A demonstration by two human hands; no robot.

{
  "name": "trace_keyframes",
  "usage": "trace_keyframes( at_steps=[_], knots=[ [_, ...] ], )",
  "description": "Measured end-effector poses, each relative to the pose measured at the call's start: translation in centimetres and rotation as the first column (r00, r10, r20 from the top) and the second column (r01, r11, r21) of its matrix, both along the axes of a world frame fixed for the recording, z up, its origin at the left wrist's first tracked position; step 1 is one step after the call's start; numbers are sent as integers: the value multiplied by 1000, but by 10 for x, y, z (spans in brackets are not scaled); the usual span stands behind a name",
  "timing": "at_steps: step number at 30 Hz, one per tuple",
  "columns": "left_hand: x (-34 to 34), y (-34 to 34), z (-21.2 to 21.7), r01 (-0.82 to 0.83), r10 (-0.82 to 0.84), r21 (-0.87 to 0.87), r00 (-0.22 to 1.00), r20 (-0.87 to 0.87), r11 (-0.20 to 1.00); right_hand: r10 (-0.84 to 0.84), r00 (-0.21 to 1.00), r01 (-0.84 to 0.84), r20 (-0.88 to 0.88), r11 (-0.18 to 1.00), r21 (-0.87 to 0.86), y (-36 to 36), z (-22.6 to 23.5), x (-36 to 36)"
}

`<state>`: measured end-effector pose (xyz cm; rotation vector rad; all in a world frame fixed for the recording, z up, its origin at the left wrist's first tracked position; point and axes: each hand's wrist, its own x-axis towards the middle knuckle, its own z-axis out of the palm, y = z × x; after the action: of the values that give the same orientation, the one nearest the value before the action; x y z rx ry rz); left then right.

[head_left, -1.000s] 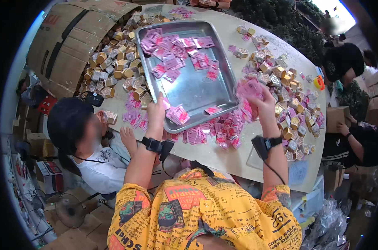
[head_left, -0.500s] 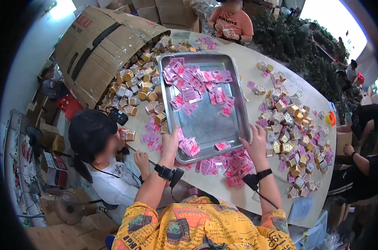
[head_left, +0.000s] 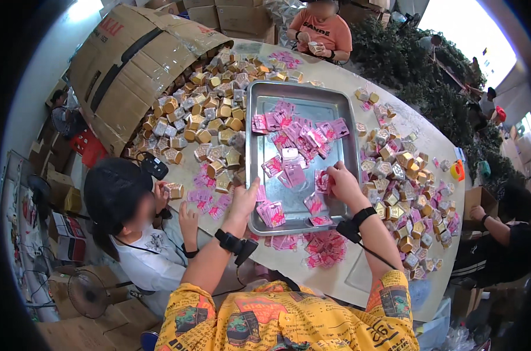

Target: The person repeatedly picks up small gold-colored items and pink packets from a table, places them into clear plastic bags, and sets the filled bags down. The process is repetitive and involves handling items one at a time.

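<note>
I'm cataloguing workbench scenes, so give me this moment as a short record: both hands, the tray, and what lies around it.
Left hand: at the left rim of the metal tray
Right hand: over the tray's right side, fingertips at a pink card
Tray contents: scattered pink cards
Left of tray: gold and silver pieces by a cardboard box
Right of tray: mixed heap of similar pieces and pink bits

White light floods an opening [head_left: 476, 35] at upper right, and a pale wall [head_left: 40, 76] stands at left.
</note>
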<state>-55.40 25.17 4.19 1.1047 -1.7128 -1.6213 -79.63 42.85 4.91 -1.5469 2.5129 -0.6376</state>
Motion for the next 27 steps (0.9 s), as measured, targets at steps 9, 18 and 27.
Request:
trace_keyframes(
  at_steps=[9,18,27],
  knots=[
    [-56,-76,-55,-78,69,233,997,44,969,-132,941,271,313,847,-457,16,80,-21],
    [-130,-149,4,-119,191,354,966,-174,927,-244,766,495,595,815,-303,114,-1,13],
    [-223,-234,22,-464,455,169,886,93,869,-286,768,354,573,935,-8,132,-88,82]
  ],
)
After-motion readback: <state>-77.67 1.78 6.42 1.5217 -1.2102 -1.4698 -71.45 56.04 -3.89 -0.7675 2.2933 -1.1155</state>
